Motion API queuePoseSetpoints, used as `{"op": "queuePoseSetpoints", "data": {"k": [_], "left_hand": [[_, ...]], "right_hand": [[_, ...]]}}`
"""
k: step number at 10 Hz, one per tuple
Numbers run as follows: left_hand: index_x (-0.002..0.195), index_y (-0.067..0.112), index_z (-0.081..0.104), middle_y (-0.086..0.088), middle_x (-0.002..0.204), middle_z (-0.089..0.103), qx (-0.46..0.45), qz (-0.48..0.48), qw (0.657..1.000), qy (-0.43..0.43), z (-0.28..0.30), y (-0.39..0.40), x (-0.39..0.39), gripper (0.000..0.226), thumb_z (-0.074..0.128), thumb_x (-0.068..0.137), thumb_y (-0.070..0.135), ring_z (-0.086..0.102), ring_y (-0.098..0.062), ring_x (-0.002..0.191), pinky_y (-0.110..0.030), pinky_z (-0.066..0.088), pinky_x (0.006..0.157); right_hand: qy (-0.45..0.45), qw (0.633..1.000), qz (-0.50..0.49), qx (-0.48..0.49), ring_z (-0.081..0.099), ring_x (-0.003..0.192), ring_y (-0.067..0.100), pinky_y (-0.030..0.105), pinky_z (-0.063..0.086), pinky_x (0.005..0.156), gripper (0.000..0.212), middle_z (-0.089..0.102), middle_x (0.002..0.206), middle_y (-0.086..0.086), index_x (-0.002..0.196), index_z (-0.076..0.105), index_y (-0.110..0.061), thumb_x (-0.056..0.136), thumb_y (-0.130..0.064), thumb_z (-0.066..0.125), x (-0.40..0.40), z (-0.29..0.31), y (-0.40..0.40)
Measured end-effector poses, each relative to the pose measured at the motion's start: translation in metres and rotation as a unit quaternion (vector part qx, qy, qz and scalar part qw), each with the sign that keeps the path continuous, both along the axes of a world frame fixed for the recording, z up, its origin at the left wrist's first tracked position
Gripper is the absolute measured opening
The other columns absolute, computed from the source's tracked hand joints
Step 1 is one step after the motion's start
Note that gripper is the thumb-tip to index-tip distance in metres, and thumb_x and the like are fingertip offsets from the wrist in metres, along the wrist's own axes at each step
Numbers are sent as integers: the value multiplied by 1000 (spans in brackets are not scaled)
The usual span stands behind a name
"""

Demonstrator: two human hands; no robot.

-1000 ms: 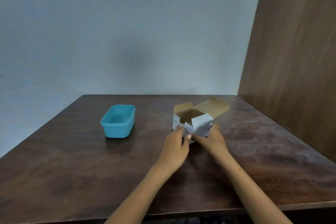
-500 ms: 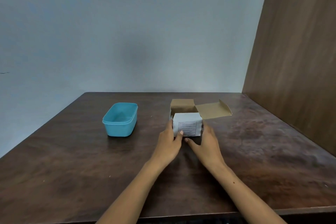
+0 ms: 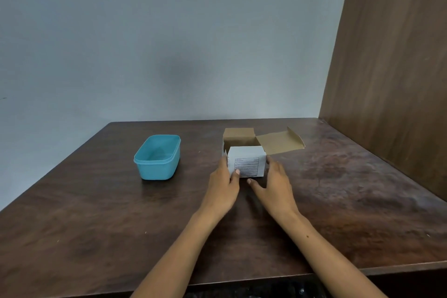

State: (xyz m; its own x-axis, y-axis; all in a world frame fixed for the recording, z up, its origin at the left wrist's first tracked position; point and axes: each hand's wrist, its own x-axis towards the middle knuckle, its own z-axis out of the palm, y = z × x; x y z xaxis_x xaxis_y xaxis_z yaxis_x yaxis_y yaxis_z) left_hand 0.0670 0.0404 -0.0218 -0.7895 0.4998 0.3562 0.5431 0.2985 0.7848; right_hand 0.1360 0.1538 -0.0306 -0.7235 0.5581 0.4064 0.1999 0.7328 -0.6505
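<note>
The white carton (image 3: 246,154) stands on the tabletop (image 3: 96,213), top flaps open; the left hand (image 3: 222,189) has the carton's left corner in its grip, thumb on the printed front; the right hand (image 3: 278,189) rests straight-fingered against the carton's right side, grip slack, clasping nothing; a blue tub (image 3: 157,159) sits well left of the carton.

Grey wall (image 3: 169,31), dark wooden table (image 3: 96,225), brown side panel (image 3: 399,80)
</note>
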Motion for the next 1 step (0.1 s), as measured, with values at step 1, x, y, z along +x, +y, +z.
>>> {"op": "queuePoseSetpoints", "data": {"k": [1], "left_hand": [[140, 14, 31, -4, 143, 46, -6, 8, 1000, 14, 4, -5, 8, 43, 44, 98, 14, 42, -18, 133, -13, 32, 92]], "right_hand": [[6, 998, -46, 29, 54, 116, 24, 35, 48, 86, 56, 49, 133, 7, 132, 41, -11, 85, -25, 66, 8, 4, -2]]}}
